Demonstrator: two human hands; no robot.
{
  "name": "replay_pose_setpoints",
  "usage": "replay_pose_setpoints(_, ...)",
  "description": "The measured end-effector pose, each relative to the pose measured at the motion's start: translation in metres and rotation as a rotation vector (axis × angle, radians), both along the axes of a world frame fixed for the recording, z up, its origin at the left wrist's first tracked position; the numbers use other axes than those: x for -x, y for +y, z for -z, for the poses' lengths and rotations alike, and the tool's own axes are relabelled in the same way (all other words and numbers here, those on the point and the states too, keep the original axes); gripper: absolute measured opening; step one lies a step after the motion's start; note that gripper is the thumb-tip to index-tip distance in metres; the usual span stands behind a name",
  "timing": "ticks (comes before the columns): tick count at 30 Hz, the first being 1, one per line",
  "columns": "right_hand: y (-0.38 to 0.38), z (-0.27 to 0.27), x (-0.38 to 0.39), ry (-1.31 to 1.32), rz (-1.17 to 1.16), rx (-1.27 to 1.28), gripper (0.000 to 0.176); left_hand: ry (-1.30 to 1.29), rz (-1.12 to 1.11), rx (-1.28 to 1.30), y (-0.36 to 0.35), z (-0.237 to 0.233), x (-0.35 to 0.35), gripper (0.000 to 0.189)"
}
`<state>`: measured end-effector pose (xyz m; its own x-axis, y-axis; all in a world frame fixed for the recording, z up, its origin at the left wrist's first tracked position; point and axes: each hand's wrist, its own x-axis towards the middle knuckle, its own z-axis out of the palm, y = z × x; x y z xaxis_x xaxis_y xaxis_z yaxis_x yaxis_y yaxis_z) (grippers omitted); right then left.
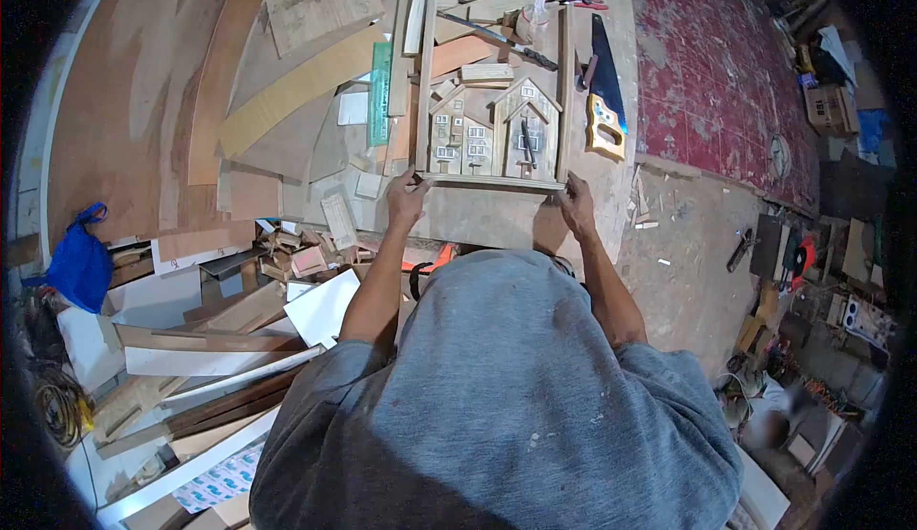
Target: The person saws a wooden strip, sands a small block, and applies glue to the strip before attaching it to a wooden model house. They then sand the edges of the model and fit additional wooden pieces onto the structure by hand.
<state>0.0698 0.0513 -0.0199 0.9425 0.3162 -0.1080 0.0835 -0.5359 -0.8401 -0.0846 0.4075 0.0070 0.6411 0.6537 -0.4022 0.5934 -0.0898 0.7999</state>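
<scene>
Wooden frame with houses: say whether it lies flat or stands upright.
Flat: the wooden frame lies on the bench, left hand and right hand holding its near rail.

houses (487, 134) inside frame (492, 182) | handsaw (603, 76) right of frame | ruler (380, 91) left of frame | left hand (406, 198), right hand (576, 203) at its near corners

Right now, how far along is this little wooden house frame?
Done: the little houses sit cut and detailed inside the frame. In hand: left hand pinches and right hand touches the ends of its bottom rail. Left: probably fixing that rail; the frame's top end is too cluttered to judge.
</scene>
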Motion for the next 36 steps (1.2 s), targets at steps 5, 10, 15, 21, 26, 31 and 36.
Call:
replay_pose_setpoints(5, -0.001, 0.002, 0.001, -0.076, 0.013, 0.029, 0.061, 0.046, 0.014, 0.025, -0.003, -0.020, -0.004, 0.064)
replay_pose_setpoints(10, 0.001, -0.006, 0.002, -0.033, 0.015, 0.031, 0.064, -0.080, 0.180, -0.197, 0.006, 0.000, -0.001, 0.074)
replay_pose_setpoints(15, 0.006, -0.017, 0.003, -0.028, 0.019, 0.071, 0.061, -0.053, 0.241, -0.312, 0.008, -0.008, -0.008, 0.074)
replay_pose_setpoints(21, 0.009, -0.020, 0.008, -0.145, -0.008, 0.138, 0.050, -0.048, 0.259, -0.347, 0.008, -0.011, -0.013, 0.070)
replay_pose_setpoints(26, 0.017, -0.031, 0.011, -0.174, -0.005, 0.228, 0.040, 0.037, 0.274, -0.355, -0.004, -0.032, -0.015, 0.072)
replay_pose_setpoints(31, 0.020, -0.040, 0.012, -0.148, 0.026, 0.295, 0.027, 0.123, 0.299, -0.466, -0.003, -0.013, -0.016, 0.072)
replay_pose_setpoints(36, 0.020, -0.040, 0.012, -0.129, 0.023, 0.294, 0.033, 0.213, 0.178, -0.463, -0.019, -0.035, -0.017, 0.061)
